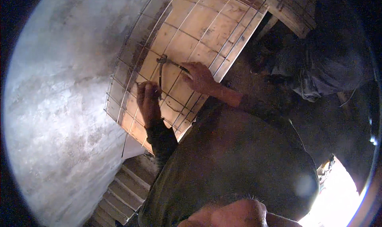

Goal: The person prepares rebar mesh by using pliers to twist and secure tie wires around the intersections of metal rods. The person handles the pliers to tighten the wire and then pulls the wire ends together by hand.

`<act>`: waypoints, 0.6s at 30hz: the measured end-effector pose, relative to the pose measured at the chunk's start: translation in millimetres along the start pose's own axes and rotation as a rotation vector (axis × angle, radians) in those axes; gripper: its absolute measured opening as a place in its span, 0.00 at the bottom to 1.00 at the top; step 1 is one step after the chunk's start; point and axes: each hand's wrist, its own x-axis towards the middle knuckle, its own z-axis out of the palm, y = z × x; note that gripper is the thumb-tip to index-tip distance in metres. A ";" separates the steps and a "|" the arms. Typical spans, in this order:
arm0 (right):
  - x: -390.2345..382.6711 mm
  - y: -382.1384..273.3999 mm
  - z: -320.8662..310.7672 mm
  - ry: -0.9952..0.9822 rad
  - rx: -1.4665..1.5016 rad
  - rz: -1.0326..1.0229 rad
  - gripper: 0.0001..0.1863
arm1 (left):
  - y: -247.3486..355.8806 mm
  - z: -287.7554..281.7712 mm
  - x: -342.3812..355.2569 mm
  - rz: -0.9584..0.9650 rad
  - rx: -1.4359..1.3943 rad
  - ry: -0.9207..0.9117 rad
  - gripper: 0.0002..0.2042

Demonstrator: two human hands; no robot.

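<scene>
My right hand [197, 77] is closed on one handle of dark metal pincers [163, 59], whose head rests at a crossing of the steel wire mesh [187, 40]. My left hand [149, 97] has its fingers curled by the lower end of the other handle; whether it grips that handle or a wire is hard to tell. The mesh lies over a pale plywood board [209, 14] with a darker plank along its left side. A short twisted dark piece crosses the mesh below the pincers, too small to make out.
A grey plastered wall [55, 99] fills the left, with concrete steps [127, 187] below it. Wooden beams [292, 22] run at upper right. Another person in grey clothing [330, 67] is in shadow at the right. A bright opening [334, 191] shows at lower right.
</scene>
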 end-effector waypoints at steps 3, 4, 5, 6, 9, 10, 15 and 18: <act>-4.5 -16.8 -54.0 0.002 0.246 -0.045 0.20 | -12.4 56.1 5.0 -0.113 -0.243 -0.062 0.11; -5.8 -19.4 -70.6 -0.045 0.410 -0.065 0.19 | -10.8 75.2 7.0 -0.156 -0.260 -0.099 0.12; -5.1 -20.7 -83.7 -0.049 0.412 -0.060 0.19 | -5.4 88.2 7.4 -0.087 -0.185 -0.244 0.13; -1.5 -18.2 -95.6 -0.090 0.460 -0.047 0.18 | -2.6 100.8 12.7 0.009 -0.039 -0.334 0.12; 0.6 1.6 -128.3 -0.032 0.683 0.106 0.12 | -2.1 146.5 34.8 0.255 0.310 -0.459 0.11; 0.5 7.9 -138.6 0.021 0.806 0.139 0.10 | -3.9 163.6 40.0 0.064 -0.020 -0.527 0.11; -22.2 31.7 -166.9 0.116 0.709 0.359 0.09 | -12.0 203.7 37.5 -0.009 -0.039 -0.692 0.13; -48.0 71.0 -163.1 0.280 0.442 0.264 0.10 | -46.5 198.9 39.3 0.106 0.265 -0.721 0.09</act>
